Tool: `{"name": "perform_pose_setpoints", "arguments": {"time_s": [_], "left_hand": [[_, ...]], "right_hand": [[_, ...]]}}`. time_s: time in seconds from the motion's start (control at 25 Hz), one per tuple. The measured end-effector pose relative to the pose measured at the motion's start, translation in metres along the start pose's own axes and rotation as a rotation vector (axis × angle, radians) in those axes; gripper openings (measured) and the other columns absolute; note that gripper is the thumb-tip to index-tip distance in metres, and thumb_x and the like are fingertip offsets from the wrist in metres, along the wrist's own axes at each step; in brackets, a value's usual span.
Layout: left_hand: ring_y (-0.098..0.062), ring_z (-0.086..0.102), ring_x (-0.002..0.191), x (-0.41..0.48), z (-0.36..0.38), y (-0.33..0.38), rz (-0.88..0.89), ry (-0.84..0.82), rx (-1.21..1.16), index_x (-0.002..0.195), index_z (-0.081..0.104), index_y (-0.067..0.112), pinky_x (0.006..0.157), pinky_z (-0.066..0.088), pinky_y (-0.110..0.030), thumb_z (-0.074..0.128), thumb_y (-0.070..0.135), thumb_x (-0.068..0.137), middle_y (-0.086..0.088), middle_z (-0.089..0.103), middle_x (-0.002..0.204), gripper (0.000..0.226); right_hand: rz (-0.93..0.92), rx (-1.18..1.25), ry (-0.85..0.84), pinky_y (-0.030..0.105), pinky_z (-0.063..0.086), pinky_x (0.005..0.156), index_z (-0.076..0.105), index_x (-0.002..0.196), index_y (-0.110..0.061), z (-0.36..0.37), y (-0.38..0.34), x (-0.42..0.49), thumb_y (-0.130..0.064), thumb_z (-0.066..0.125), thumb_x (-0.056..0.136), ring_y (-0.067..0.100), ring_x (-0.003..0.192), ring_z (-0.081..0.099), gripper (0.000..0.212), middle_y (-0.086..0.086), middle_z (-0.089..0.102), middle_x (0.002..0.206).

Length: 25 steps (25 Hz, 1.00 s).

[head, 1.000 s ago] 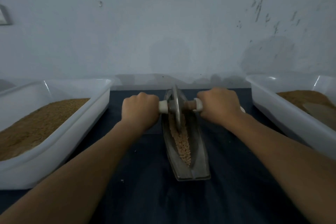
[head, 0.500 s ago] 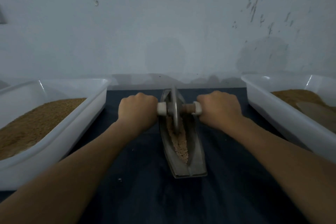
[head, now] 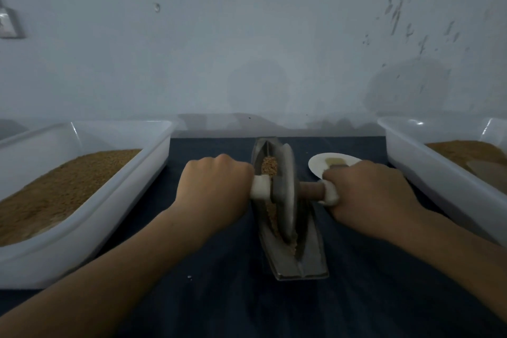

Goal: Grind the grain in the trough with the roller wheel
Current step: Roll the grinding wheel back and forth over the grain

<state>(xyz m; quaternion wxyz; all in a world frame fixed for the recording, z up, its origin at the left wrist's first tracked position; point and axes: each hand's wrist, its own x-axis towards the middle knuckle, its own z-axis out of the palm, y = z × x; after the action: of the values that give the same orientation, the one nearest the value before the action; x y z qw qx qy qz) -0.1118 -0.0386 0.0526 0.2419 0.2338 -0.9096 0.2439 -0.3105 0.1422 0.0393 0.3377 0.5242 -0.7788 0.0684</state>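
Note:
A narrow boat-shaped metal trough (head: 310,261) lies lengthwise on the dark cloth in the middle. Tan grain (head: 269,166) lies along its groove, showing beyond the wheel and beside it. The metal roller wheel (head: 286,195) stands upright in the groove around the trough's middle. Its axle has white-wrapped ends. My left hand (head: 214,189) grips the left end of the axle. My right hand (head: 367,197) grips the right end. Both fists sit level on either side of the wheel.
A white plastic tub (head: 115,200) of brown grain stands at the left, another white tub (head: 428,170) with brown grain at the right. A small white plate (head: 318,163) with something pale on it sits behind my right hand. A pale wall rises just behind.
The wheel has rolled toward me from the trough's far end to its middle, both hands moving with it. Grain at the far end and the plate are now uncovered.

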Motion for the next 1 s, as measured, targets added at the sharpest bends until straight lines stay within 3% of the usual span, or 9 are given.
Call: {"name": "perform_pose_setpoints", "arguments": {"time_s": [0.12,0.24,0.36,0.52,0.64,0.72,0.84,0.92,1.0], "left_hand": [[-0.017,0.039,0.052,0.035,0.025,0.002,-0.173,-0.086,-0.028,0.075,0.049,0.026,0.050,0.028,-0.029,0.063,0.023,0.084,0.005,0.042,0.065,0.017],[-0.020,0.047,0.064,0.054,0.029,0.001,-0.212,-0.166,-0.063,0.090,0.061,0.023,0.058,0.037,-0.033,0.059,0.021,0.090,0.003,0.050,0.074,0.002],[-0.012,0.031,0.050,0.019,0.022,-0.001,-0.124,-0.079,-0.073,0.073,0.044,0.028,0.048,0.027,-0.028,0.069,0.030,0.081,0.009,0.032,0.062,0.026],[-0.007,-0.001,0.046,-0.009,0.002,-0.003,0.020,0.098,-0.030,0.063,0.024,0.030,0.048,0.006,-0.016,0.081,0.029,0.047,0.012,0.007,0.055,0.060],[-0.012,0.026,0.046,0.012,0.021,0.003,-0.115,-0.050,-0.011,0.068,0.040,0.028,0.046,0.022,-0.026,0.071,0.027,0.076,0.008,0.030,0.058,0.032],[-0.019,0.047,0.060,0.038,0.026,0.005,-0.202,-0.141,-0.023,0.085,0.056,0.024,0.055,0.034,-0.032,0.061,0.025,0.089,0.005,0.044,0.070,0.006],[-0.025,0.057,0.072,0.050,0.015,0.006,-0.142,-0.190,0.001,0.096,0.063,0.022,0.059,0.038,-0.035,0.061,0.022,0.090,0.002,0.048,0.076,0.007],[-0.020,0.045,0.057,0.033,0.007,0.007,-0.075,-0.120,0.015,0.087,0.060,0.022,0.052,0.033,-0.032,0.064,0.023,0.085,0.004,0.039,0.067,0.005],[-0.013,0.018,0.043,0.004,-0.002,0.007,0.015,0.008,0.011,0.068,0.045,0.024,0.044,0.016,-0.024,0.078,0.026,0.068,0.007,0.021,0.056,0.033]], "right_hand": [[0.101,-0.011,-0.152,0.025,0.030,0.051,0.056,0.081,-0.031,0.013,-0.012,0.049,-0.039,0.064,0.084,0.013,0.058,0.045,0.012,-0.012,0.053,0.071],[0.135,0.025,-0.259,0.031,0.040,0.064,0.061,0.092,-0.028,0.014,-0.013,0.079,-0.036,0.065,0.089,0.020,0.075,0.054,0.010,-0.003,0.064,0.089],[0.074,0.018,-0.216,0.027,0.031,0.053,0.048,0.074,-0.031,0.005,-0.009,0.043,-0.039,0.066,0.082,0.015,0.063,0.049,0.021,-0.011,0.052,0.074],[-0.031,-0.046,0.040,0.017,0.002,0.049,0.042,0.058,-0.031,-0.010,-0.005,0.004,-0.039,0.063,0.056,0.001,0.048,0.011,0.022,-0.014,0.021,0.055],[0.056,-0.011,-0.120,0.023,0.018,0.047,0.045,0.070,-0.031,0.002,-0.012,0.032,-0.038,0.066,0.075,0.010,0.051,0.038,0.023,-0.012,0.042,0.062],[0.094,0.008,-0.174,0.028,0.034,0.054,0.048,0.081,-0.030,0.014,-0.017,0.061,-0.037,0.065,0.087,0.020,0.072,0.058,0.020,-0.006,0.060,0.080],[0.154,0.088,-0.275,0.032,0.043,0.061,0.053,0.084,-0.028,0.018,-0.013,0.066,-0.036,0.063,0.090,0.023,0.083,0.063,0.014,-0.004,0.062,0.087],[0.121,0.083,-0.231,0.027,0.030,0.049,0.049,0.074,-0.029,0.016,-0.008,0.037,-0.037,0.061,0.084,0.017,0.068,0.057,0.018,-0.011,0.052,0.073],[0.024,0.003,-0.030,0.019,0.013,0.045,0.042,0.065,-0.031,0.005,-0.007,0.004,-0.043,0.057,0.072,0.010,0.048,0.034,0.021,-0.014,0.034,0.057]]}}
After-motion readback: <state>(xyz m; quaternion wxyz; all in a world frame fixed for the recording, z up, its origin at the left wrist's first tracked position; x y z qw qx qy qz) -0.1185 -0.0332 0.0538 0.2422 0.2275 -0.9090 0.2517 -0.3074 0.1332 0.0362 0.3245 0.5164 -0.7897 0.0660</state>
